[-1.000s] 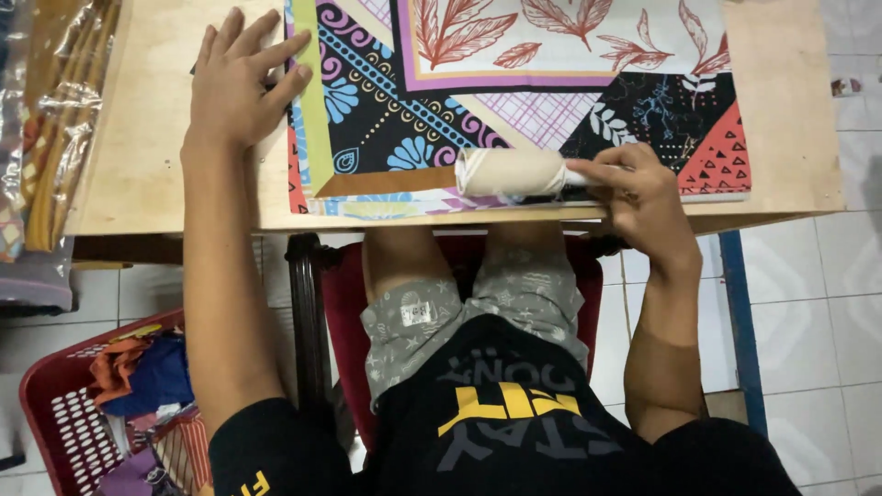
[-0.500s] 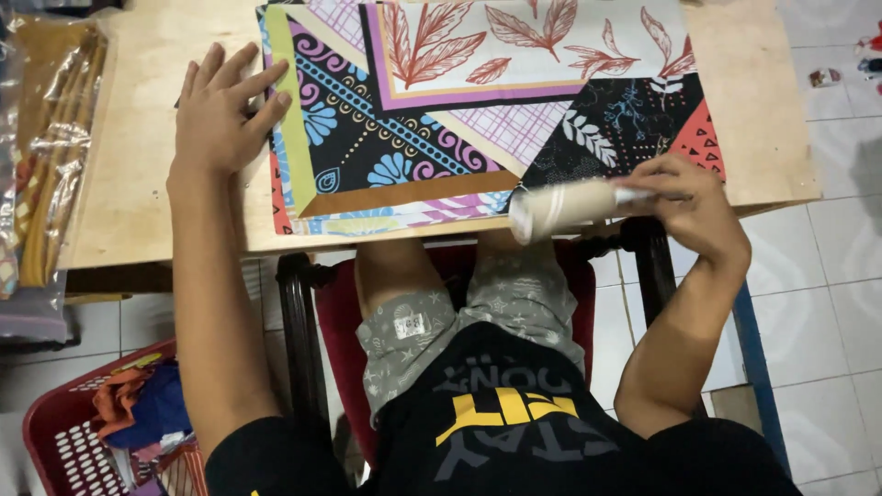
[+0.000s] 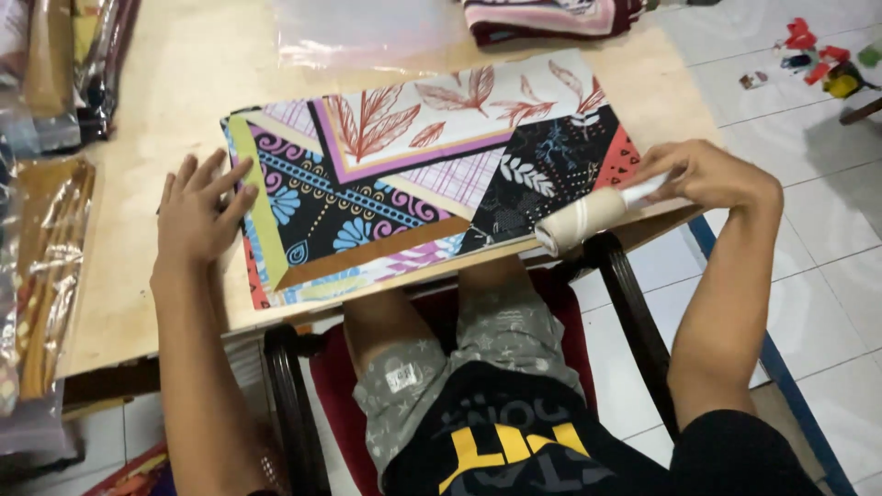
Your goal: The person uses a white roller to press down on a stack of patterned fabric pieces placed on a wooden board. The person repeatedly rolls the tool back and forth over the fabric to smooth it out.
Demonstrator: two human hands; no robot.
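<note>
Both hands work at a folded patterned cloth (image 3: 432, 174) lying flat on the wooden desk (image 3: 175, 83). Left hand (image 3: 197, 216) lies spread, palm down, fingers fanned across the cloth's left edge and the bare wood beside it. Right hand (image 3: 703, 174) is closed around the handle of a lint roller (image 3: 588, 216), whose pale barrel sits at the cloth's lower right corner, over the desk's near edge. Clear plastic bags (image 3: 367, 32) lie beyond the cloth, and more packed cloths (image 3: 46, 248) are stacked at the left.
</note>
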